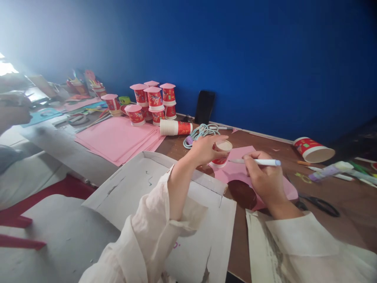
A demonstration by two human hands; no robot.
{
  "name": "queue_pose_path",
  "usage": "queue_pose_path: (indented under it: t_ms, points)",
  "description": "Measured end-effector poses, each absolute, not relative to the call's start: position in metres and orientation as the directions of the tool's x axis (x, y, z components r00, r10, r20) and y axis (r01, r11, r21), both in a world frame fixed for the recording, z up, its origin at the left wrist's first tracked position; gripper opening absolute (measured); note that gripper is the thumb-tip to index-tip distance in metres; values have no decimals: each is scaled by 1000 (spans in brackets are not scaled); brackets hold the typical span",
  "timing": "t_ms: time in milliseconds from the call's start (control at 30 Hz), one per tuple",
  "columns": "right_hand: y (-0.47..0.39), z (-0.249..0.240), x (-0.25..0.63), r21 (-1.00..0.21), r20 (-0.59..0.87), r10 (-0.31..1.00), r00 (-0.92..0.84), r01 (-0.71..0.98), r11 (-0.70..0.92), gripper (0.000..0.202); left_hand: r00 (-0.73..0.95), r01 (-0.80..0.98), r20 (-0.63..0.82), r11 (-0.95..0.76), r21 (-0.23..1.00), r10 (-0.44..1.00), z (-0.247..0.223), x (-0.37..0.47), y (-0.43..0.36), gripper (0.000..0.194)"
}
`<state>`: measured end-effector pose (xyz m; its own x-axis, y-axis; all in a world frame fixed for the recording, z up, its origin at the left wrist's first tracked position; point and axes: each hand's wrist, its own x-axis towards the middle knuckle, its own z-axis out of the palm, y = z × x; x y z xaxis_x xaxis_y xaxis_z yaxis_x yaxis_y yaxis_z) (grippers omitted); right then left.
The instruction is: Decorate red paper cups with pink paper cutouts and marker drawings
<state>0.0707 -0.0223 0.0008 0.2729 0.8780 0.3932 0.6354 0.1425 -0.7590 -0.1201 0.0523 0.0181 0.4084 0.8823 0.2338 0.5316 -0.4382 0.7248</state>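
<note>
My left hand (204, 149) is closed around a red printed paper cup (220, 160), its thumb and fingers on either side. The cup stands on or just over a sheet of pink paper (244, 155), its pale round end facing up. In my right hand (266, 181) is a white marker pen (263, 161) with a light blue end. The pen's tip points left toward the cup, close to it; I cannot tell if it touches the paper. A round cut-out in the pink sheet lets the brown table (242, 194) show through.
Red cups with pink paper discs (154, 103) stand stacked at the back. Nested cups (176, 127) lie beside a coiled cord (203, 133). A phone (204, 107) leans on the wall. Black scissors (322, 205) and a lying cup (312, 150) are right. A person (13, 114) sits left.
</note>
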Motion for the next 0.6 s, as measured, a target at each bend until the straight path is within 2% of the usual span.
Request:
queue_pose_path:
  t_ms: [267,433,600]
  points:
    - [-31,-5,50,-685,379,924,54,687,241,20,447,583,234,-480,655,863,21,-122,53,52]
    - [-31,-10,46,-696,402,915,44,664,274,19,437,590,282,-509,627,854,18,-119,57,54]
    - [-32,-11,45,-712,375,926,50,656,253,21,439,618,280,-513,596,854,20,-118,57,49]
